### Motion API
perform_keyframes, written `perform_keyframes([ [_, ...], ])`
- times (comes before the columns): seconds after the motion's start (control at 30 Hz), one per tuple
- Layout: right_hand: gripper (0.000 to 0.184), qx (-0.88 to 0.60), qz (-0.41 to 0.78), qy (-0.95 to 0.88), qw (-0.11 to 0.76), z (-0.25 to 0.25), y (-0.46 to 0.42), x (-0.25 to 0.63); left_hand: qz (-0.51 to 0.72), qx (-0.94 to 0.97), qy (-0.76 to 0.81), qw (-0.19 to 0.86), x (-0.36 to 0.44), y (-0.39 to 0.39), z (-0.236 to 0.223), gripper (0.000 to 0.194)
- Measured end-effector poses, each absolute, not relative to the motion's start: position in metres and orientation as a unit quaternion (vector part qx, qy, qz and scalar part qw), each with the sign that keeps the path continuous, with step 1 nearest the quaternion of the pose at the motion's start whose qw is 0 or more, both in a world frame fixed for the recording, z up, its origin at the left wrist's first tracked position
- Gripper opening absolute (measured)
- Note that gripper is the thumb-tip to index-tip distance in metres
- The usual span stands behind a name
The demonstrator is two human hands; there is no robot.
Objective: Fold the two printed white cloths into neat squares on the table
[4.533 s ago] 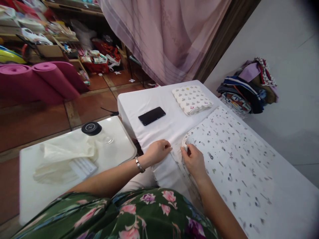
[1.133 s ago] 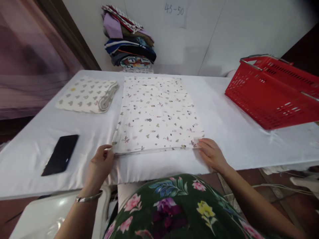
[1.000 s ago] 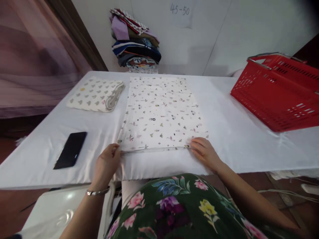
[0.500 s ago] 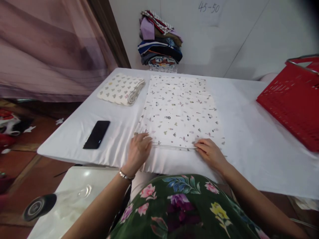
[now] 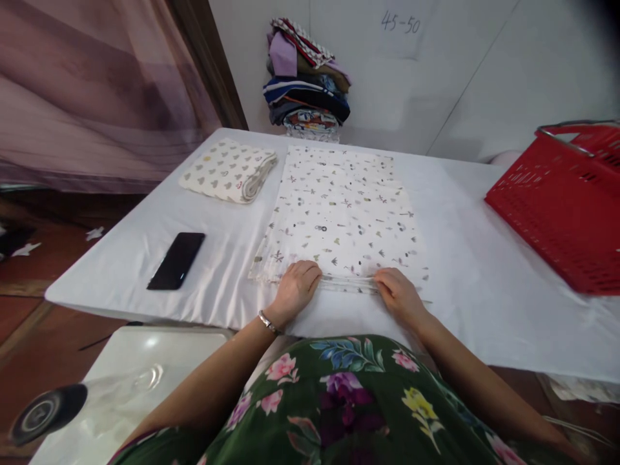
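Note:
A white printed cloth with small plant and animal motifs lies flat in layers on the white-covered table. My left hand pinches its near edge left of the middle, with a bracelet on the wrist. Further right along the same edge, my right hand grips the cloth between thumb and fingers. Between the two hands the edge is slightly lifted, and several layers show there. A folded cream cloth with grey prints rests to the left of the spread one.
On the table's left part lies a black phone. A red plastic basket stands at the right. Behind the table rises a pile of folded clothes. A white stool-like surface is at lower left, below the table edge.
My left hand has moved right along the near edge, closer to my right hand. The edge between them is now gathered up a little. The view has shifted slightly.

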State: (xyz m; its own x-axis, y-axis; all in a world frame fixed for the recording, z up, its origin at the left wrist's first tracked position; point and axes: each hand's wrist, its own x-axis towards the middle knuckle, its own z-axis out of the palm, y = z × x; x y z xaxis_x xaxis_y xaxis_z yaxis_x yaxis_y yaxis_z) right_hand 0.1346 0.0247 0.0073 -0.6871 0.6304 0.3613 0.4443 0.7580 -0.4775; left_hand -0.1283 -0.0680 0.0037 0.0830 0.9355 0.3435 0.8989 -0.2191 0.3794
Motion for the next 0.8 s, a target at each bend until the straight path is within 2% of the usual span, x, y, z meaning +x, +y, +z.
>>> perform_keyframes([
  [0.2, 0.024, -0.273, 0.148, -0.92, 0.238, 0.01, 0.025, 0.133, 0.278, 0.756, 0.592, 0.015, -0.127, -0.067, -0.005, 0.028],
  [0.4, 0.013, -0.269, 0.118, -0.934, 0.205, 0.012, 0.022, 0.134, 0.257, 0.768, 0.586, 0.034, -0.122, -0.068, -0.001, 0.019],
  [0.8, 0.017, -0.26, 0.122, -0.934, 0.213, 0.005, 0.019, 0.138, 0.271, 0.775, 0.57, 0.037, -0.117, -0.072, 0.003, 0.016],
])
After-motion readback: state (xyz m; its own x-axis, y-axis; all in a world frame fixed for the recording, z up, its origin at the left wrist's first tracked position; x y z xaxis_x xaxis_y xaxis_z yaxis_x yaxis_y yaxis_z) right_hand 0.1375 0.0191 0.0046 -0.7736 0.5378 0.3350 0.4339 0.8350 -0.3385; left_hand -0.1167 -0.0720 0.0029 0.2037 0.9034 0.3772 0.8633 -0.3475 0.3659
